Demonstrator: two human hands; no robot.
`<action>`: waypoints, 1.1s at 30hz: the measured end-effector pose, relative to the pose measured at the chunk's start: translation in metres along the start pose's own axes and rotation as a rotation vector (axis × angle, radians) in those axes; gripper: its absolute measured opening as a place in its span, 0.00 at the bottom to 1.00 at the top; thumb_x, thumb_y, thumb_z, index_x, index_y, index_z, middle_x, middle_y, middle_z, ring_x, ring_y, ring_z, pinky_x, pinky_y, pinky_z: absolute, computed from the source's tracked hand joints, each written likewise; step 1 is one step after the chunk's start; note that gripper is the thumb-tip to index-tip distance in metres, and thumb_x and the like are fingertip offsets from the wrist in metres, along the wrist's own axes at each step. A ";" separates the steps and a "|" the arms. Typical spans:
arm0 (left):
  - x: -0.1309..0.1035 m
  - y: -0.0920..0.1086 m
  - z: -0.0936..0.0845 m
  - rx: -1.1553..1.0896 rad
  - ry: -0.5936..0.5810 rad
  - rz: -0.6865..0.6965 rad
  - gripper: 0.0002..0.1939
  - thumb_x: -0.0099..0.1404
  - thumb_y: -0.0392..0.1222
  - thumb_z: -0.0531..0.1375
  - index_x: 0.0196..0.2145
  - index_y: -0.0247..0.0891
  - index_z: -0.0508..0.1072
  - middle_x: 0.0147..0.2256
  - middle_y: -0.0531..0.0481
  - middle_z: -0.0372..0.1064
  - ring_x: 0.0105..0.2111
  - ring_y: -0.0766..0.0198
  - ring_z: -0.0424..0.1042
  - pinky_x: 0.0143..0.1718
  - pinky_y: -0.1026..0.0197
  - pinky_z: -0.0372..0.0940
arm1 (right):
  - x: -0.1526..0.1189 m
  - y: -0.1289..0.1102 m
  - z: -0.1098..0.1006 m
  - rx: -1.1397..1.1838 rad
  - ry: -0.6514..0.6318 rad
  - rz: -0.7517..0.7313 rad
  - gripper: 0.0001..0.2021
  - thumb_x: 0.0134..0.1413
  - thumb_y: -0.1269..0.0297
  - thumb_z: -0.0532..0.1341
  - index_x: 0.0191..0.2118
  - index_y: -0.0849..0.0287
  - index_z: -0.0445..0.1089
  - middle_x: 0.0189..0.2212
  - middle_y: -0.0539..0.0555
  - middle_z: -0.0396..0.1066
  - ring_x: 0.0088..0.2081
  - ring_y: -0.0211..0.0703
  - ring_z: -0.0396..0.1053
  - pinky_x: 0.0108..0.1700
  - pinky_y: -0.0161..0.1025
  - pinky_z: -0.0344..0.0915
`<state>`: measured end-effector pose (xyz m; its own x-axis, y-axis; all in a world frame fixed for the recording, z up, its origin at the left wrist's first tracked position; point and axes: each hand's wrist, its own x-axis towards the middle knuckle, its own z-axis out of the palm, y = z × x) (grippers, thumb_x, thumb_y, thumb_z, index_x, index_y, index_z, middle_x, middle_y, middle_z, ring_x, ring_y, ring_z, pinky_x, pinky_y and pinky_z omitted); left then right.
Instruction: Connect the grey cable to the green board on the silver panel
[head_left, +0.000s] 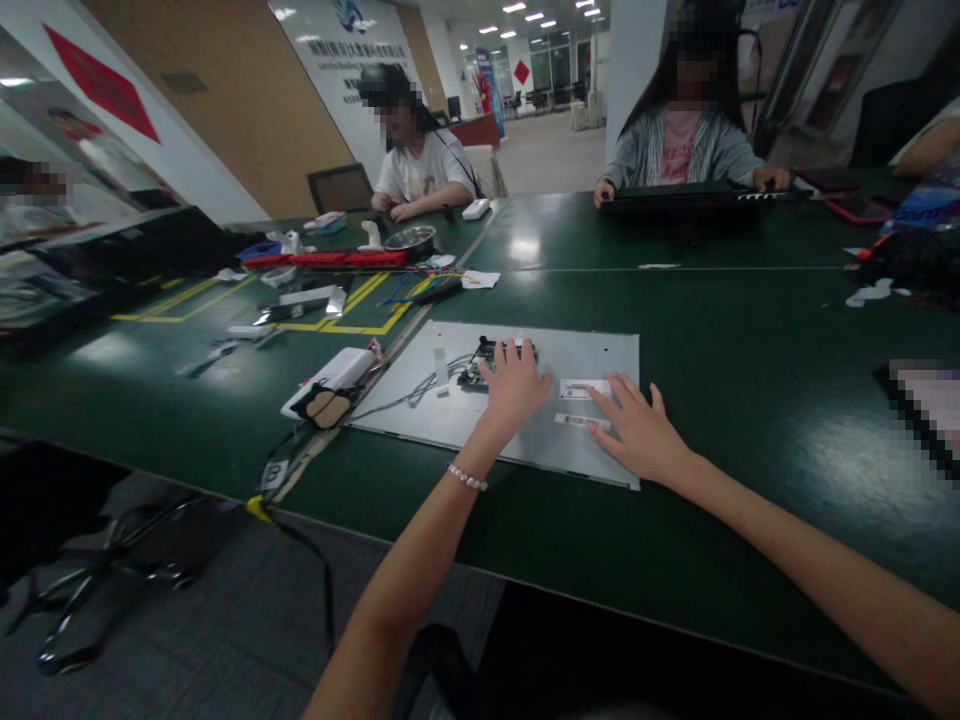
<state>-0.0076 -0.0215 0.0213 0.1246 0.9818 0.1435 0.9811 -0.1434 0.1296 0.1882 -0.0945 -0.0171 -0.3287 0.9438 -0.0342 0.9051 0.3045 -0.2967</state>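
The shiny green table (750, 400) stands in a big room. A flat gray panel (540, 440) lies near its front edge, longways along it. The left hand (516, 385), over a black board (472, 377), and right hand (641, 430) have loose, spread fingers.

The left grip (516, 380) is palm-down, fingers (512, 352) spread forward, left forearm (416, 560) slanting ahead; the right grip (641, 428) is palm-down, fingers splayed forward-left, right forearm (780, 525) extended.
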 end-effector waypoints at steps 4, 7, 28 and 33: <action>-0.002 -0.021 -0.004 0.090 -0.064 -0.086 0.33 0.66 0.49 0.56 0.64 0.30 0.57 0.66 0.25 0.48 0.66 0.33 0.47 0.59 0.26 0.46 | -0.001 -0.002 -0.004 0.011 -0.007 -0.004 0.33 0.67 0.44 0.42 0.70 0.56 0.49 0.72 0.64 0.39 0.71 0.60 0.34 0.66 0.68 0.35; 0.000 -0.037 0.000 0.123 -0.111 -0.097 0.31 0.67 0.51 0.53 0.62 0.29 0.60 0.64 0.26 0.53 0.64 0.33 0.51 0.58 0.27 0.49 | -0.001 -0.002 -0.005 0.020 -0.005 -0.005 0.33 0.67 0.44 0.42 0.70 0.56 0.49 0.72 0.64 0.38 0.71 0.60 0.34 0.66 0.68 0.34; 0.066 -0.101 -0.001 0.018 -0.006 -0.115 0.27 0.70 0.53 0.48 0.59 0.33 0.64 0.61 0.31 0.61 0.61 0.42 0.59 0.59 0.37 0.55 | -0.001 0.002 -0.006 0.037 -0.010 -0.034 0.34 0.67 0.44 0.41 0.71 0.55 0.47 0.72 0.63 0.38 0.71 0.60 0.33 0.66 0.68 0.35; 0.068 -0.159 -0.026 0.033 0.085 -0.124 0.21 0.64 0.43 0.56 0.53 0.33 0.72 0.54 0.37 0.70 0.55 0.51 0.67 0.57 0.53 0.60 | 0.000 0.002 -0.005 0.024 0.009 -0.037 0.33 0.67 0.45 0.41 0.71 0.56 0.48 0.72 0.64 0.39 0.71 0.61 0.34 0.66 0.68 0.35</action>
<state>-0.1589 0.0653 0.0365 -0.0097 0.9775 0.2107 0.9927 -0.0159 0.1196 0.1914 -0.0937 -0.0132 -0.3598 0.9329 -0.0145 0.8855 0.3366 -0.3204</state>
